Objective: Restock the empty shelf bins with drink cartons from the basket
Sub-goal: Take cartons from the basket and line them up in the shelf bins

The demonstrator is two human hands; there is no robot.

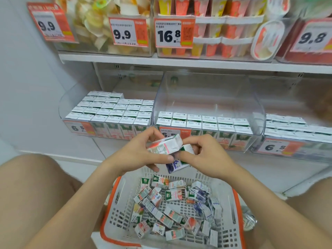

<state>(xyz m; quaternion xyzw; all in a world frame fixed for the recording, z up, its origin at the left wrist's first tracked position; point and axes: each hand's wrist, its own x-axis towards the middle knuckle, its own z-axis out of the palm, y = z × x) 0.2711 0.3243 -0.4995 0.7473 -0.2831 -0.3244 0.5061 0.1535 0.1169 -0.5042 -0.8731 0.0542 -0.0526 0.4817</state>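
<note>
Fingers (152,134) of your left hand (136,155) are curled around a white carton (166,145) with red print, the thumb below and the fingers on top. It lies tilted in the middle of the frame. Your right hand (203,159) pinches a green-edged carton (187,149) with bent fingertips close together, and this one touches the white carton. A blue-printed carton (175,165) sticks out under both thumbs; I cannot tell which hand carries it.

Below your hands, in the lower middle, stands the basket (124,193). It is rectangular, with white plastic lattice walls and an orange rim. Loose cartons (172,212) lie in it in disorder. They are small box shapes, white with green, red or blue print.

Behind your hands you see a white shelf unit against a pale plain wall (27,87). Three clear plastic bins with curved walls sit on it side by side. In the left bin (68,101) many rows of cartons stand upright. In the middle bin (206,90) two rows of cartons (203,121) stand at the front edge. The right bin (314,150) also holds rows. An orange and white price tag (274,147) reads 6.5.

The upper shelf board (179,60) carries clear bins of cups.
</note>
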